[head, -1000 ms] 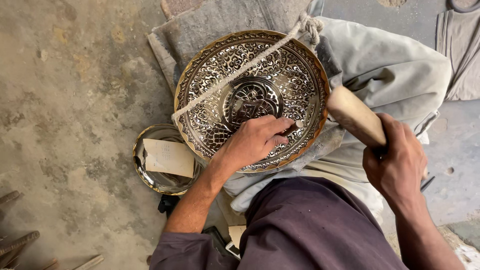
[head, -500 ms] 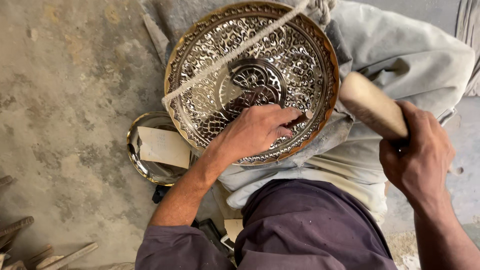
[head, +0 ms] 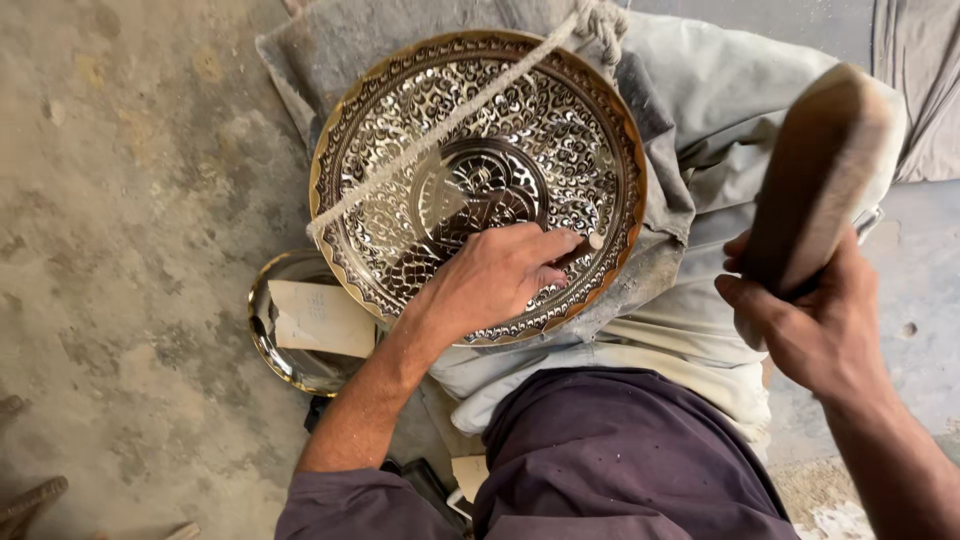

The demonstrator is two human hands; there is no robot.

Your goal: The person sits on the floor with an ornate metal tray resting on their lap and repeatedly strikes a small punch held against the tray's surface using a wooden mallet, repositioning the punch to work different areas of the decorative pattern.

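Left hand [head: 495, 280] palm down, fingers curled and pinched together, fingertips pointing right, wrist straight, forearm bare and running down-left to a rolled purple sleeve. Right hand [head: 815, 325] raised, well to the right of the left hand and level with it, closed in a fist, knuckles to the left, thumb wrapped over, forearm bare and angled down to the lower right corner. Both elbows bent, arms spread either side of the lap.
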